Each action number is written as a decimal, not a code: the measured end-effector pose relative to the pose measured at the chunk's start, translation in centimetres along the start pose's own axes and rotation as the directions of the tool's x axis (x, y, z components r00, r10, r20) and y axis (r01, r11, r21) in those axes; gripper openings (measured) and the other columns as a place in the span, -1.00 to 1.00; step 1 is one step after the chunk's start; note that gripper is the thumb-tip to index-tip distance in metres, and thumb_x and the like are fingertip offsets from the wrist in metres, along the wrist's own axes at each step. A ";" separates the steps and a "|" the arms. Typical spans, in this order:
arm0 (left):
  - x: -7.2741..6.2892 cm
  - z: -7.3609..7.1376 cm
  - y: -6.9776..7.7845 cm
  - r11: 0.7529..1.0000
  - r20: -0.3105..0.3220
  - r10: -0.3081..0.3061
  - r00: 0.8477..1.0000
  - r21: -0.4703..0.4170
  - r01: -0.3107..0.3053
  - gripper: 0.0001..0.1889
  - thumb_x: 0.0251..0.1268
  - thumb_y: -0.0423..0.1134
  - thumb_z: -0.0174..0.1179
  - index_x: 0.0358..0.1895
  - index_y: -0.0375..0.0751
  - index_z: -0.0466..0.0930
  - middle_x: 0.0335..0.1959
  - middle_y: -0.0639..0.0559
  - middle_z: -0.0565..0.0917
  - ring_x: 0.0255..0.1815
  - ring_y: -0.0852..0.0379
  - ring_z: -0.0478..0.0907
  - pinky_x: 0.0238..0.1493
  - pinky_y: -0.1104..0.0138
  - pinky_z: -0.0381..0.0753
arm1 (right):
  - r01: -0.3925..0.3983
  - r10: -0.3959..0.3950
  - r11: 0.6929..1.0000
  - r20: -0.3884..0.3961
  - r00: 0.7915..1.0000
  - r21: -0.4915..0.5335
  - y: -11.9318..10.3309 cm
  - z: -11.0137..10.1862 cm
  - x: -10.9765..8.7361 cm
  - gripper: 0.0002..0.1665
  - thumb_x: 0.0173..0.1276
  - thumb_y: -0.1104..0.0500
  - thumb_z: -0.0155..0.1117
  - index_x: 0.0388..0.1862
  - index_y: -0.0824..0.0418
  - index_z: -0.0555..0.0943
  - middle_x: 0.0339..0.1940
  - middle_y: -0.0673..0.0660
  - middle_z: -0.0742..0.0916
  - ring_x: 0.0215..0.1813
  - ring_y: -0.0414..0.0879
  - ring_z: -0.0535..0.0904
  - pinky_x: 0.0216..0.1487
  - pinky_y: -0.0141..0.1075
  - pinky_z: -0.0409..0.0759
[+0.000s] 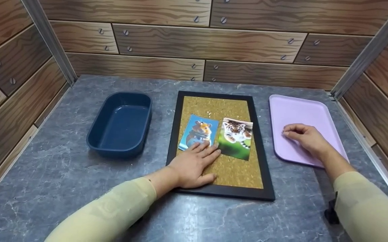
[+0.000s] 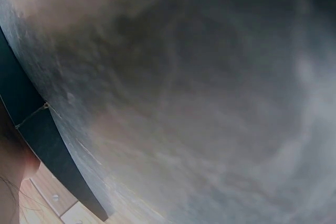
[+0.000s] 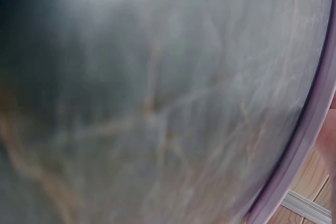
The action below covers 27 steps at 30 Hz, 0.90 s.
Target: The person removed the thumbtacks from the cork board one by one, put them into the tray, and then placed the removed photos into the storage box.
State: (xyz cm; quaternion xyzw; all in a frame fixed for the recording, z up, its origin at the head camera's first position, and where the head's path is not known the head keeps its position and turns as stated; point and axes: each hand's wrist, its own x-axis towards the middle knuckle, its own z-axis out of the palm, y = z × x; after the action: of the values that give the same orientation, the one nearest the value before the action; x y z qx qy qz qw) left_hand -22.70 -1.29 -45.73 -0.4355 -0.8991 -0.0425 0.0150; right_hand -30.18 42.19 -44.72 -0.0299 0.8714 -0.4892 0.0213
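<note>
Head view: the left hand (image 1: 194,166) lies flat, fingers spread, across the corkboard (image 1: 237,173) and the lower edge of the hamster picture (image 1: 199,127); the right hand (image 1: 308,139) curls above the purple tray (image 1: 295,107), whether pinching anything I cannot tell. Left wrist: blurred surface (image 2: 236,171). Right wrist: the tray's rim.

On the corkboard (image 1: 237,174), the left hand (image 1: 194,166) is partly covering the lower edge of the hamster picture (image 1: 199,128). To its right, the right hand (image 1: 306,141) is partly hiding the tray (image 1: 298,109); the tiny thing (image 1: 284,132) it is pinching is looking too small to name. Below the corkboard, both sleeves (image 1: 106,211) are being cut off. Both wrist views are showing the tabletop (image 2: 220,93) blurred.
</note>
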 end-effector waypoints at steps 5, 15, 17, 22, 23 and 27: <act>-0.1 0.2 -0.1 1.000 0.002 -0.006 1.000 0.004 0.006 -0.18 0.43 0.39 -0.39 0.60 -0.02 -0.08 0.62 0.02 -0.05 0.63 -0.06 -0.14 0.59 0.04 -0.07 | 0.011 -0.011 1.000 0.003 1.000 -0.008 -0.4 0.2 -0.1 -0.61 0.39 0.07 0.30 0.00 0.36 0.62 -0.06 -0.16 0.69 -0.02 -0.39 0.45 -0.04 -0.64 0.36; 0.0 0.1 -0.1 1.000 -0.006 -0.001 1.000 -0.010 0.001 -0.18 0.43 0.38 -0.34 0.60 -0.02 -0.07 0.62 0.01 -0.02 0.63 -0.06 -0.13 0.59 0.05 -0.07 | 0.006 -0.006 1.000 -0.010 1.000 -0.021 -0.5 0.4 -0.2 -0.53 0.37 0.09 0.33 0.03 0.47 0.58 -0.08 -0.25 0.64 0.02 -0.39 0.42 0.00 -0.65 0.30; 0.0 0.0 -0.1 1.000 -0.004 -0.001 1.000 -0.011 0.001 -0.18 0.43 0.38 -0.34 0.60 -0.02 -0.07 0.62 0.01 -0.03 0.63 -0.06 -0.13 0.59 0.05 -0.07 | 0.002 -0.003 0.999 -0.015 1.000 -0.036 0.1 0.2 0.0 -0.52 0.36 0.05 0.34 0.04 0.43 0.59 -0.07 -0.26 0.64 0.03 -0.40 0.41 0.01 -0.66 0.29; 0.0 0.0 -0.1 1.000 0.002 -0.004 1.000 -0.006 0.004 -0.17 0.43 0.39 -0.35 0.60 -0.01 -0.09 0.62 0.01 -0.05 0.63 -0.06 -0.14 0.59 0.05 -0.08 | -0.005 0.004 0.999 -0.023 1.000 -0.054 0.1 0.2 0.1 -0.50 0.33 0.01 0.36 0.03 0.40 0.61 -0.05 -0.23 0.64 0.05 -0.39 0.41 0.04 -0.68 0.27; 0.0 0.0 -0.1 1.000 0.002 -0.004 1.000 -0.006 0.004 -0.17 0.43 0.39 -0.35 0.60 -0.01 -0.09 0.62 0.01 -0.04 0.63 -0.06 -0.14 0.59 0.05 -0.08 | -0.006 0.005 0.999 -0.024 1.000 -0.054 0.0 0.2 0.1 -0.50 0.33 0.01 0.36 0.02 0.39 0.62 -0.04 -0.22 0.64 0.06 -0.40 0.41 0.05 -0.68 0.27; 0.0 0.1 -0.1 1.000 -0.006 0.000 1.000 -0.006 0.000 -0.18 0.43 0.38 -0.35 0.60 -0.02 -0.07 0.62 0.00 -0.03 0.63 -0.06 -0.13 0.59 0.05 -0.07 | -0.016 0.014 0.998 -0.023 1.000 -0.061 -0.1 0.2 -0.1 -0.50 0.33 0.00 0.36 0.03 0.38 0.62 0.00 -0.17 0.64 0.08 -0.41 0.41 0.07 -0.69 0.25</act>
State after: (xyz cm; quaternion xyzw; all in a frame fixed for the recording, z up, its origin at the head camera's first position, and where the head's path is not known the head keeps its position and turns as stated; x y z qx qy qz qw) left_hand -22.79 -1.31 -45.84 -0.4355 -0.8988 -0.0463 0.0165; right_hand -30.10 41.95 -44.74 -0.0187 0.8864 -0.4623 0.0143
